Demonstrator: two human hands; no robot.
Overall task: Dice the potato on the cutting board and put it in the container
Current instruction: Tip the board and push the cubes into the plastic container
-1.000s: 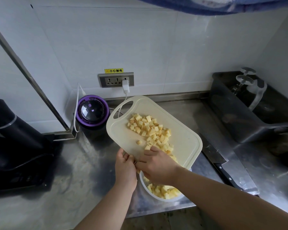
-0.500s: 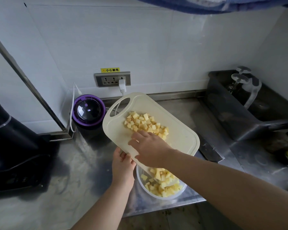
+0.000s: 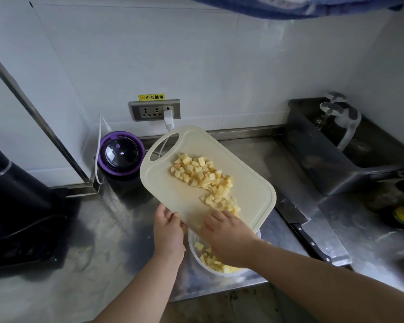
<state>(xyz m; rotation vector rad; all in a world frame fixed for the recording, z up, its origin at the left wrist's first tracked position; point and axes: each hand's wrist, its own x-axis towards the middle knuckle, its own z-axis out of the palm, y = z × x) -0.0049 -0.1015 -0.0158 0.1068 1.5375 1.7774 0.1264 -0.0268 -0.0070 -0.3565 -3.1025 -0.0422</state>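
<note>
A cream cutting board is lifted and tilted, its near edge over a white round container. My left hand grips the board's near left edge. Diced potato lies in a band down the board's middle. My right hand rests at the board's low edge with loosely bent fingers on the lowest cubes, above the container. More potato cubes lie inside the container, partly hidden by that hand.
A cleaver lies on the steel counter right of the board. A purple-rimmed appliance with a white cable stands at the back left, a black machine at the far left. A dark bin sits at the right.
My right hand swept from the middle of the board down to its low edge, dragging cubes with it. The band of potato has spread toward the container.
</note>
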